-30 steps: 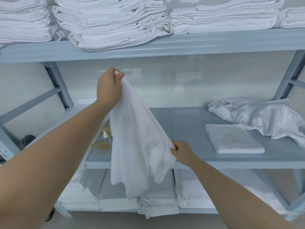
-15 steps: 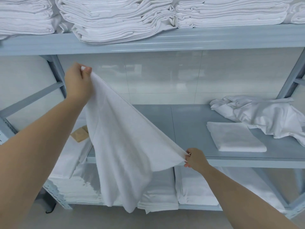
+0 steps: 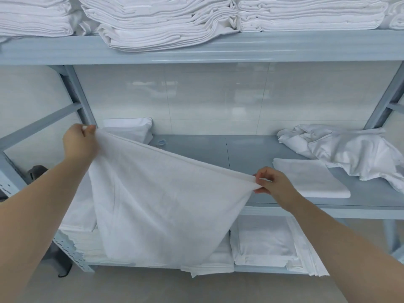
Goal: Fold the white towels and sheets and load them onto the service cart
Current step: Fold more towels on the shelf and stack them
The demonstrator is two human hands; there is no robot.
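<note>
A white towel (image 3: 161, 202) hangs spread between my two hands in front of the grey shelving. My left hand (image 3: 79, 142) pinches its upper left corner, raised near the left upright. My right hand (image 3: 272, 185) pinches the opposite corner, lower, just above the middle shelf's front edge. The top hem runs taut and slanted between them. On the middle shelf (image 3: 240, 154) to the right lies a folded white towel (image 3: 310, 180), and behind it a crumpled white sheet (image 3: 345, 149). No service cart is in view.
The top shelf (image 3: 196, 51) carries stacks of folded white linen (image 3: 157, 20). A folded white bundle (image 3: 129, 129) sits at the middle shelf's back left. More folded linen (image 3: 264, 243) fills the bottom shelf. Grey uprights (image 3: 384, 99) frame the sides; bare floor lies below.
My hands have drawn further apart, stretching the towel's top edge taut. The left hand has dropped lower and the right has moved right, so the towel now hangs spread out.
</note>
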